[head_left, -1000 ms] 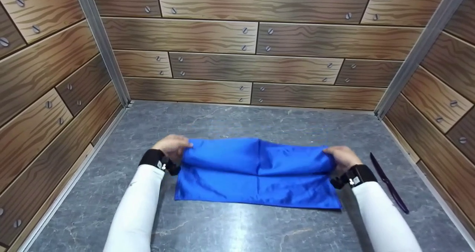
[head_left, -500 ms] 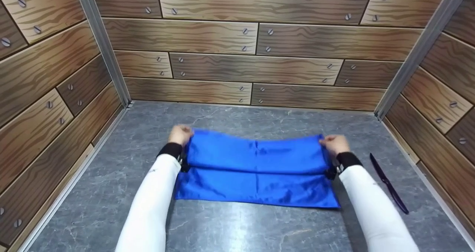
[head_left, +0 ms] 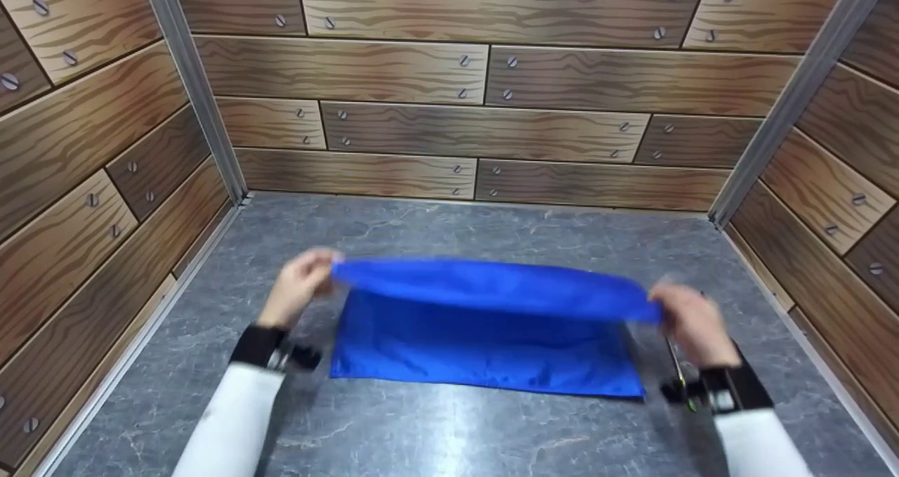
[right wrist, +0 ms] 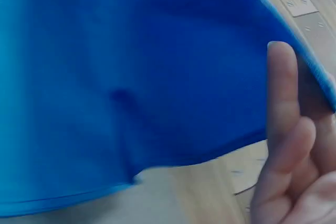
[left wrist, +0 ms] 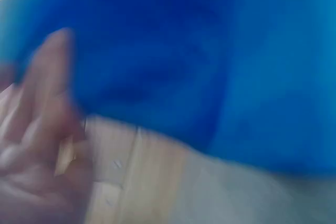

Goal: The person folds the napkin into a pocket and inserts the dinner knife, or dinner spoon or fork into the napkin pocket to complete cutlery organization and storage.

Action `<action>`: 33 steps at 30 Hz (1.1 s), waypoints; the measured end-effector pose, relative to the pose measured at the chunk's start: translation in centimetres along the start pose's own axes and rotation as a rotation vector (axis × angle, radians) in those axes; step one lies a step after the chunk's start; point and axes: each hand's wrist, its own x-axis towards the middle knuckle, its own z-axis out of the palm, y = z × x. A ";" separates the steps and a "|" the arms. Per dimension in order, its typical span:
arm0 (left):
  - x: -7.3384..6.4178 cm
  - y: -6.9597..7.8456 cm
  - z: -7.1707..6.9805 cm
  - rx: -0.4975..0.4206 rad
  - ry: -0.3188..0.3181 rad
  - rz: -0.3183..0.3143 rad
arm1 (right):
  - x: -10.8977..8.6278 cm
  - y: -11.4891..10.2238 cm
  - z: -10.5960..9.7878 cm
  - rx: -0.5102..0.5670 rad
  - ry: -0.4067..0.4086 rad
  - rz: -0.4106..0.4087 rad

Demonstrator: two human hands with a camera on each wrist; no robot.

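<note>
A blue cloth [head_left: 484, 350] lies in front of me on the grey tabletop, its far part lifted and bowed over the near part. My left hand [head_left: 302, 284] pinches the lifted edge at its left corner. At the right corner, my right hand [head_left: 695, 322] pinches the same edge, lower and nearer to me. In the left wrist view the raised cloth [left wrist: 157, 51] is blurred beside the fingers. The right wrist view shows the cloth [right wrist: 194, 77] hanging with a small crease, some fingers extended along it.
Wood-patterned walls [head_left: 484, 133] enclose the grey marbled tabletop [head_left: 393, 428] at the back and both sides. Metal strips [head_left: 204, 90] run up the corners. The dark knife on the right is now covered by my right hand and forearm.
Both hands first moved away from me with the far edge, then came back nearer and wider apart. That edge is now raised over the near part, and my right hand covers the knife.
</note>
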 end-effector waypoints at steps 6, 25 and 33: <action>-4.2 -3.4 -0.8 0.010 -0.167 -0.351 | -2.5 4.2 0.4 -0.125 -0.105 0.261; 1.6 -10.5 -0.2 0.302 -0.070 -0.314 | 2.6 5.3 3.5 -0.329 -0.012 0.174; -1.7 -5.0 1.0 0.410 -0.125 -0.292 | 3.4 6.3 1.6 -0.450 -0.095 0.177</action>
